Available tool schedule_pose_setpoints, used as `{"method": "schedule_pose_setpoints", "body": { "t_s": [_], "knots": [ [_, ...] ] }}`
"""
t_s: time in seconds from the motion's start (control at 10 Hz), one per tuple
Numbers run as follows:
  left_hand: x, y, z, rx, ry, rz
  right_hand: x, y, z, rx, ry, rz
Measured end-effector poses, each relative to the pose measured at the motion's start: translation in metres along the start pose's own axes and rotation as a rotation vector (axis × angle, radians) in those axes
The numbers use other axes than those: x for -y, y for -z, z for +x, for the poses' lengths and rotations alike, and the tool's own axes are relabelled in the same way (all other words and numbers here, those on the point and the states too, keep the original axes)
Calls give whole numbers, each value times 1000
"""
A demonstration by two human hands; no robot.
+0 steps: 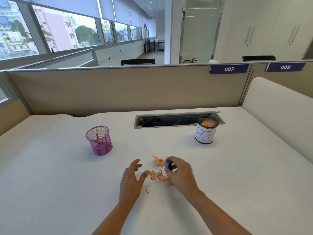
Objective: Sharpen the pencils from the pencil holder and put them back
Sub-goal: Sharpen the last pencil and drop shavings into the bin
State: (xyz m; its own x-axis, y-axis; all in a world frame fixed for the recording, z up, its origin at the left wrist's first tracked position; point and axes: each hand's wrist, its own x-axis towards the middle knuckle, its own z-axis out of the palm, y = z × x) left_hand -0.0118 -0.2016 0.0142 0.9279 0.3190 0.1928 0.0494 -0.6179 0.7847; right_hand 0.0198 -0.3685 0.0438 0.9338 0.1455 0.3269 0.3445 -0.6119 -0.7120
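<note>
White worktop (50,167); far left, pink wire-mesh pencil holder (99,141) with orange-red pencils (97,134); near centre, blue sharpener (167,165) and orange-pink shavings (159,175) with dark specks; far right, black mesh cup (199,122), white label (204,134) lettered black; beige partition (118,90), navy tags (229,69) with white numerals.

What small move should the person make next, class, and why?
Probably gather the loose shavings with the open left hand: pencils already stand in the pink holder, the right hand grips the blue sharpener, and the labelled bin beyond holds shavings.
</note>
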Motion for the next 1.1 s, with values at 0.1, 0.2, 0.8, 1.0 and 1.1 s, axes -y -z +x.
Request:
{"method": "schedule_pose_setpoints", "body": {
  "t_s": [0.1, 0.2, 0.8, 1.0, 1.1],
  "knots": [
    [16, 0, -2, -52, 25, 127, -16, 19, 7, -44, -188, -91],
    [20, 0, -2, -35, 46, 216, -30, 29, 9, 106, -286, -266],
    [19, -7, 8, 13, 48, 367, -16, 13, 1, 525, -36, -384],
    [20, -7, 14, 10, 44, 364, -18, 13, 8, 416, 1, -352],
    [20, -8, 18, 15, 44, 375, -21, 16, 11, 424, -23, -304]
  ]
}}
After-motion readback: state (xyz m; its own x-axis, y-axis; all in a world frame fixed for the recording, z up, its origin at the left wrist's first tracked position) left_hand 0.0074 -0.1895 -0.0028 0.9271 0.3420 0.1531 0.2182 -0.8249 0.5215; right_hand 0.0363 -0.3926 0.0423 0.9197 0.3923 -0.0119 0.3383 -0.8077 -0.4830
